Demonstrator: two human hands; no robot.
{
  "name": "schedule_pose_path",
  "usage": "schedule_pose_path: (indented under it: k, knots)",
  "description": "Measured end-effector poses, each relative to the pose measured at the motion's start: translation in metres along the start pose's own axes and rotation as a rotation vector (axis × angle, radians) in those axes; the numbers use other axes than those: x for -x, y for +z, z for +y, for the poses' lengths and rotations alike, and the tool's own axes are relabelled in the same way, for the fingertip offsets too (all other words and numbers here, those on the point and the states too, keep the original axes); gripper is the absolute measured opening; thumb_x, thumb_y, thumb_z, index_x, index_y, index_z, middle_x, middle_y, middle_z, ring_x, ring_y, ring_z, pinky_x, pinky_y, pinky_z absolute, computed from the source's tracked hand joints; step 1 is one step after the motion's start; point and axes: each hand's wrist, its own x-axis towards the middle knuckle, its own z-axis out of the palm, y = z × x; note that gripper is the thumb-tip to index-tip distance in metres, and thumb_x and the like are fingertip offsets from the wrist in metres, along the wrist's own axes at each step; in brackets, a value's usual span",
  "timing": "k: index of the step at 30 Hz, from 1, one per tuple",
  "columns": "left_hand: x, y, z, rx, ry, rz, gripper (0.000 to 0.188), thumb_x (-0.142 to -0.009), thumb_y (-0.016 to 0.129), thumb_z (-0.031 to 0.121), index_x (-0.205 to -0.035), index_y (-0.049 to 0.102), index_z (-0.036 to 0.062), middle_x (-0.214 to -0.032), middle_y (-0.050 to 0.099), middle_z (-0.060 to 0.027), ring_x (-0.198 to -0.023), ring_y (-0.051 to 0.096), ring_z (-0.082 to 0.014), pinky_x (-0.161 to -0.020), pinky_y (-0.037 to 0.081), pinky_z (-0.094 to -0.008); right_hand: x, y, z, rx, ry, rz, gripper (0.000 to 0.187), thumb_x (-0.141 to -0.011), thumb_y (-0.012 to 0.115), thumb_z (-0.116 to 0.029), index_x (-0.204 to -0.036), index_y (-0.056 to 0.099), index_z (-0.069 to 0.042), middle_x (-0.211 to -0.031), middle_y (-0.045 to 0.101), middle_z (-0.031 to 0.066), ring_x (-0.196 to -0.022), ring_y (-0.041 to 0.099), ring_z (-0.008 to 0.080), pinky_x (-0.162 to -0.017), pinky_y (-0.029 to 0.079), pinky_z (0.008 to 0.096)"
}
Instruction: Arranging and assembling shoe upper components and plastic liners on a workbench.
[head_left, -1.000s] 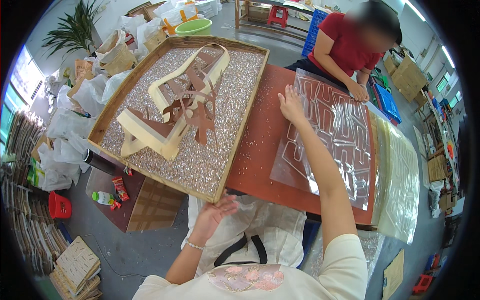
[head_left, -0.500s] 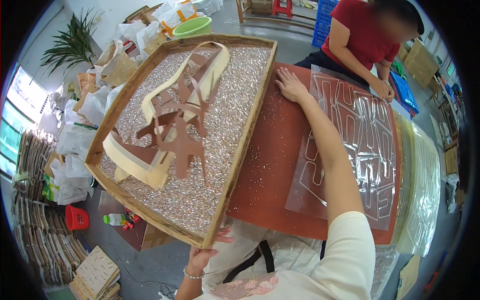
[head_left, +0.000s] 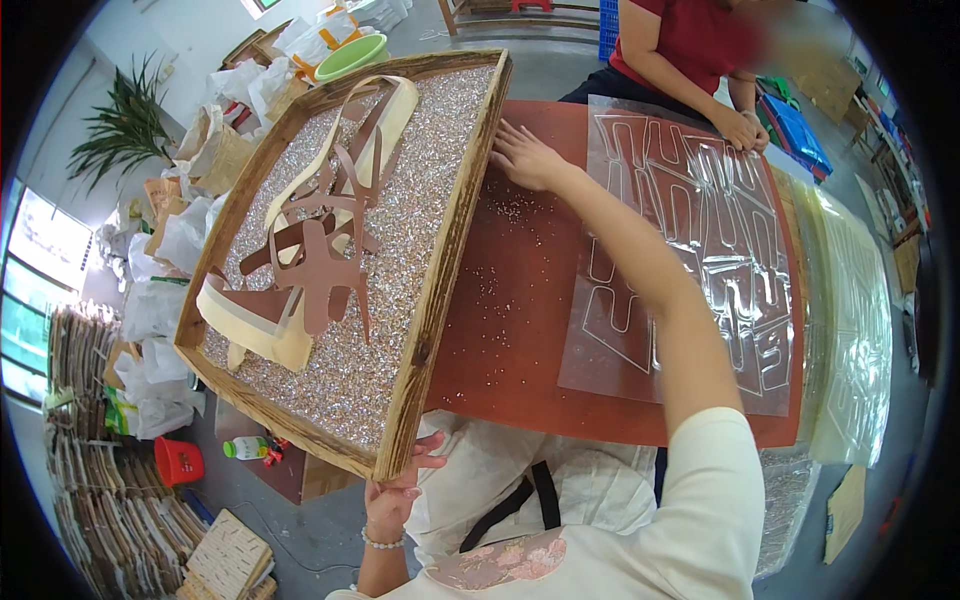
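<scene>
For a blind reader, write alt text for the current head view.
A person's left hand is at the near corner of a wooden tray of glittering granules and brown-and-cream pieces; the right hand is by its far right side. To the right, a patterned clear sheet lies on a red-brown surface.

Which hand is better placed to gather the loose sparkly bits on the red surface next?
Probably the right hand: it is at the red surface, close to the densest patch of loose bits. The left hand is at the near corner of the tray, apparently supporting it.
</scene>
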Motion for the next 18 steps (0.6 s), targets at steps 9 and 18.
schedule_pose_path:
  k: [9, 18]
  knots:
    - [0.003, 0.004, -0.003, 0.004, 0.01, 0.08, 0.064, -0.055, 0.055, 0.011, -0.117, 0.054, -0.0047, -0.101, 0.066, -0.0204, -0.122, 0.046, -0.041, -0.108, 0.022, -0.0548, 0.044, 0.018, -0.045, -0.06, -0.339, -0.159, 0.055, -0.098, 0.029, -0.036, -0.143, 0.027, -0.005, -0.15, 0.024, 0.0128, -0.141, 0.015, 0.027, -0.115, 0.012, 0.042]
    - [-0.005, 0.009, -0.002, 0.049, 0.018, 0.056, 0.066, -0.055, 0.056, 0.011, -0.119, 0.052, -0.0053, -0.101, 0.066, -0.0218, -0.122, 0.045, -0.0417, -0.11, 0.02, -0.0524, 0.099, 0.045, -0.224, -0.166, -0.459, 0.062, 0.046, -0.091, 0.039, -0.029, -0.127, 0.05, -0.002, -0.136, 0.044, 0.0182, -0.133, 0.031, 0.0338, -0.112, 0.021, 0.0467]
